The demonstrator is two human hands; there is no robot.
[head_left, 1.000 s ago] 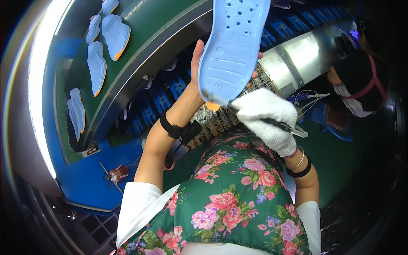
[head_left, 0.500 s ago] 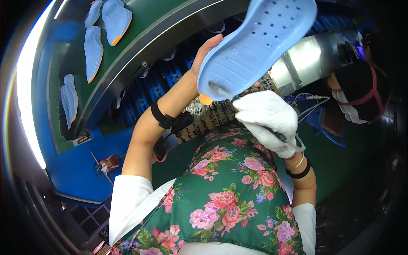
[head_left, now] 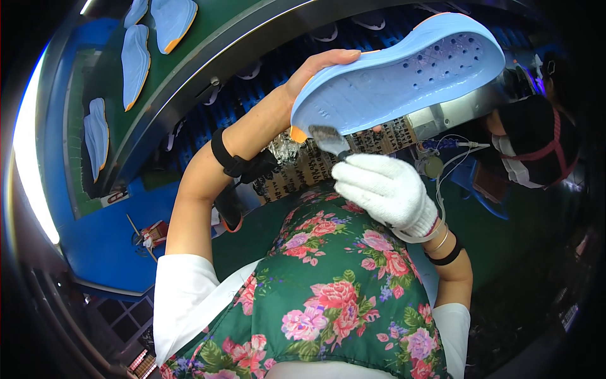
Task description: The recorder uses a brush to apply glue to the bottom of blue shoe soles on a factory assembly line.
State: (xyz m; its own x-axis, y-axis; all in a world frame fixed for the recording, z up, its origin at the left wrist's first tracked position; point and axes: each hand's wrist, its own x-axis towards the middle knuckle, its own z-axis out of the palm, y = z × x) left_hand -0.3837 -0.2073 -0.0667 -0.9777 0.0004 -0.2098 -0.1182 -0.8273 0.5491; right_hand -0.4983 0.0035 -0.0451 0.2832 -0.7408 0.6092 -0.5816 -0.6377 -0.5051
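A light blue shoe sole [head_left: 379,85] with raised rims and an orange tip is held up in front of me. My bare left hand [head_left: 319,66] grips it by the far rim, and most of its fingers are hidden beneath the sole. The inner face looks wet, with small holes toward the right end. My right hand [head_left: 385,192], in a white knitted glove, is closed on a brush [head_left: 329,139]. The dark bristles are at the near rim of the sole's left end; whether they touch it I cannot tell.
Several blue soles [head_left: 136,66] lie on the green conveyor belt [head_left: 218,28] at the upper left. A blue surface [head_left: 104,249] carries a small red container [head_left: 154,234] with sticks. Wrapped brown boards [head_left: 303,167] lie below the sole. Another person [head_left: 536,136] is at the right.
The sole has swung toward level, its right end moving right and down. The brush has come off the inner face to the near rim. The soles on the belt have shifted slightly up and left.
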